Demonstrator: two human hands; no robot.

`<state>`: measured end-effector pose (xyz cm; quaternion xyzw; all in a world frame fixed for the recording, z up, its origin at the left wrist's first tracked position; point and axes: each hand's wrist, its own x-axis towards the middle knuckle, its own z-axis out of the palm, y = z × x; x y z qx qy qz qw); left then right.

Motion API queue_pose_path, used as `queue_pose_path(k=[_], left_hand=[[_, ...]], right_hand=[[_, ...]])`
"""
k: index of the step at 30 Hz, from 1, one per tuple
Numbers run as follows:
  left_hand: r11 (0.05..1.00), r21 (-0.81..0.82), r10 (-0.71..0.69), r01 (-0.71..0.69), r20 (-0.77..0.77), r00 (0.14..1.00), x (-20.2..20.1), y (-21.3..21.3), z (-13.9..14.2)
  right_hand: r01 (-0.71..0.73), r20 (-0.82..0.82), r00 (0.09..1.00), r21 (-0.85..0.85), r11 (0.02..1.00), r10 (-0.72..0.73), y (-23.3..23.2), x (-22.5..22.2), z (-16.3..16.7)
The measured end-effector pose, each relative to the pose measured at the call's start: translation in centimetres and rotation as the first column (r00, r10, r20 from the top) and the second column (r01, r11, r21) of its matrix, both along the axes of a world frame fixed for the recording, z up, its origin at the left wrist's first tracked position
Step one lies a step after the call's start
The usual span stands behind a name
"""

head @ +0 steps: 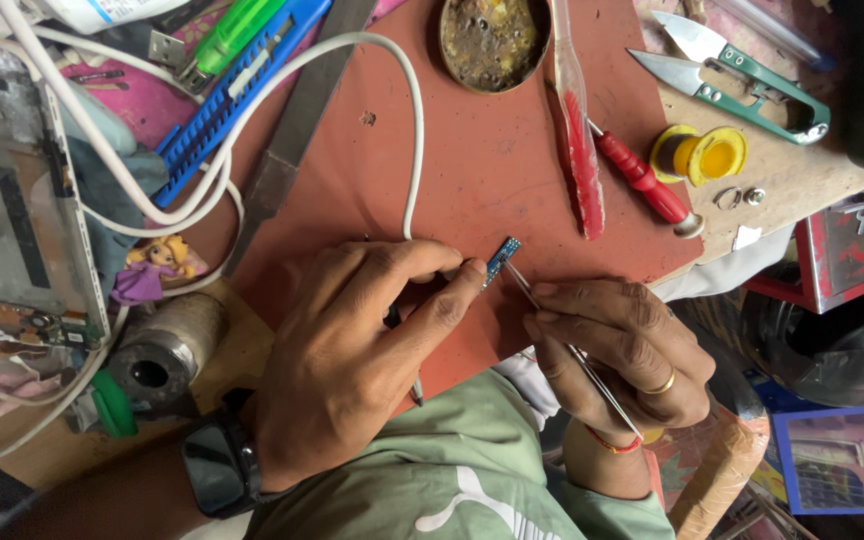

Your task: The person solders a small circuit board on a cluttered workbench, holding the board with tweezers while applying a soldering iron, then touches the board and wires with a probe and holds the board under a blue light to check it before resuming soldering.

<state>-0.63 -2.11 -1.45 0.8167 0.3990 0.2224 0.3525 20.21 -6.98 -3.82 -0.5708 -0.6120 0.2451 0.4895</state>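
My left hand (362, 350) rests on the red-brown work mat (492, 160), its fingers closed around a thin dark tool whose tip sticks out below the palm. Its fingertip touches a tiny blue circuit board (502, 259) lying on the mat. My right hand (622, 350) grips a pair of slim metal tweezers (562, 335). The tweezers' tips reach up to the blue board's lower edge. A white cable (412, 140) runs down the mat and disappears under my left hand.
A round tin of dirty flux (494, 40), a red screwdriver (642, 180), a red-tipped clear tool (580, 150), green snips (742, 85) and a yellow solder spool (700, 155) lie at the back. A blue utility knife (232, 95), small doll (152, 268) and metal cylinder (162, 350) sit left.
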Motion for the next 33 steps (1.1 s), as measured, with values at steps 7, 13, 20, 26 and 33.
queue_pose_path(k=[7,13,20,26,33], left_hand=[[1.0,0.014,0.006,-0.006,-0.005,1.0,0.1,0.0,0.0],[1.0,0.023,0.015,-0.015,-0.01,1.0,0.2,0.0,0.1],[1.0,0.024,0.014,-0.013,-0.011,1.0,0.2,0.0,0.1],[1.0,0.02,0.016,-0.016,-0.011,1.0,0.3,0.1,0.1],[1.0,0.024,0.017,-0.017,-0.017,1.0,0.3,0.1,0.2]], right_hand=[[-0.025,-0.02,0.999,0.003,1.0,0.025,-0.4,0.3,-0.4],[0.001,-0.052,0.999,0.041,0.999,0.001,-0.9,0.7,-1.3],[-0.034,-0.043,0.998,0.074,0.997,0.038,-1.1,1.2,-2.1],[-0.076,-0.011,0.997,0.109,0.991,0.078,-1.1,1.5,-2.3],[-0.078,-0.032,0.996,0.113,0.991,0.082,-1.1,1.7,-2.5]])
